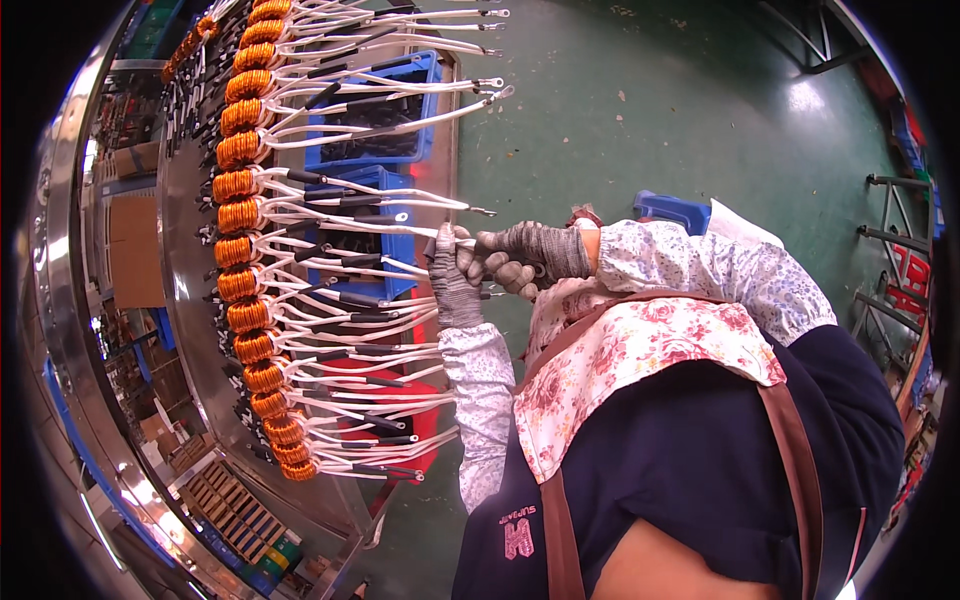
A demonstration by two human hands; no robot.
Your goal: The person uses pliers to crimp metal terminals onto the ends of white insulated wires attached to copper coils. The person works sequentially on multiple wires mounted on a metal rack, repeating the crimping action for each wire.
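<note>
1. Clamping a white wire (408, 228) near the right edge of the metal table (187, 310), the gloved left hand (453, 272) has its fingers together around it.
2. Just beside it, the gloved right hand (525, 256) has its fingers curled together; whether they grip the wire, I cannot tell.
3. Copper coils (238, 215) stand in a lengthwise row, their leads pointing toward the table's right edge.
4. Blue bins (433, 75) sit beneath the leads, near that edge.

Coil row (238, 250) runs down desk (192, 320), frame left; leads (410, 230) extend right across bins (401, 252); left hand (455, 270) beside right hand (530, 252) at centre.
</note>
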